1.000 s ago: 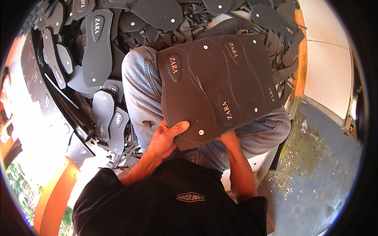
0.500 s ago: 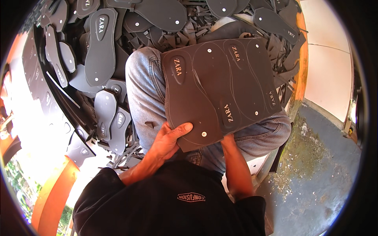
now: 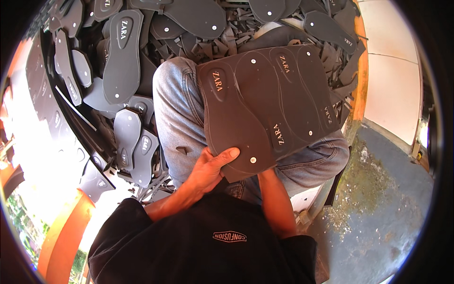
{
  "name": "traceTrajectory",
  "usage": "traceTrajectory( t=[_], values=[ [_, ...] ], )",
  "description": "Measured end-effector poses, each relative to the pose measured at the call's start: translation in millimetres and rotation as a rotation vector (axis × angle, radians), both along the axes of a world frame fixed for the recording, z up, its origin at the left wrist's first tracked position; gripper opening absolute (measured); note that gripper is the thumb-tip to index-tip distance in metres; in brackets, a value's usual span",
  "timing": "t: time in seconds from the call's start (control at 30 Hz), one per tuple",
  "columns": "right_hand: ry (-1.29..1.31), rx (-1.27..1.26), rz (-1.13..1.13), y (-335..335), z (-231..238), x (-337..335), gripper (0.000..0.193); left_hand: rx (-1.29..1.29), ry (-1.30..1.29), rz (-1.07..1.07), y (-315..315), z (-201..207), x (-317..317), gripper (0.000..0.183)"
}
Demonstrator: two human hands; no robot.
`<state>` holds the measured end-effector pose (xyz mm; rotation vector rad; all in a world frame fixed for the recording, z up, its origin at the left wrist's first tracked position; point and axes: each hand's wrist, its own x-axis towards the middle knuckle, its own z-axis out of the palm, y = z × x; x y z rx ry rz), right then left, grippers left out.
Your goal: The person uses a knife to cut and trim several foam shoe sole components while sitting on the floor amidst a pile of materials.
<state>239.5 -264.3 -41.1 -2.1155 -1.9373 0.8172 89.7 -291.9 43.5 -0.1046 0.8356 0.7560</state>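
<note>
We held a dark grey foam sheet (image 3: 267, 106) over our lap, resting on our blue-jeaned thighs (image 3: 177, 113). Sole outlines were scored into it, lying side by side, their long axes running from the near edge up and away from us, leaning slightly left in the picture. The sheet itself sat tilted, its near left corner lowest by our belly.

Our left hand (image 3: 208, 168) gripped that near edge, thumb flat on top, the other fingers curled underneath. Our right hand was hidden beneath the sheet; only the forearm (image 3: 274, 201) showed, so we could not tell how its fingers were set.

Cut-out grey soles (image 3: 122, 54) and offcuts (image 3: 236, 23) crowded the floor ahead and to our left. To our right lay bare concrete floor (image 3: 378, 213), beyond an orange rim (image 3: 360, 71).
</note>
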Motion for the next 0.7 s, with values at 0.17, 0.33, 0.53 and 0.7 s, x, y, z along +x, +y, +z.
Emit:
traceTrajectory(
  t=[0.17,0.33,0.53,0.7],
  values=[
    [-0.013,-0.006,-0.028,7,-3,-2,0.036,0.001,-0.025,0.008,1,2,13,0.026],
    [-0.021,-0.034,-0.050,10,-4,1,0.036,0.004,-0.055,0.011,2,-4,23,0.022],
    [-0.031,-0.064,-0.074,20,-9,4,0.036,0.008,-0.083,0.027,0,-6,25,0.021],
    [-0.069,-0.119,-0.084,49,-22,-3,0.036,0.017,-0.037,0.050,-3,5,15,0.025]
  ],
)
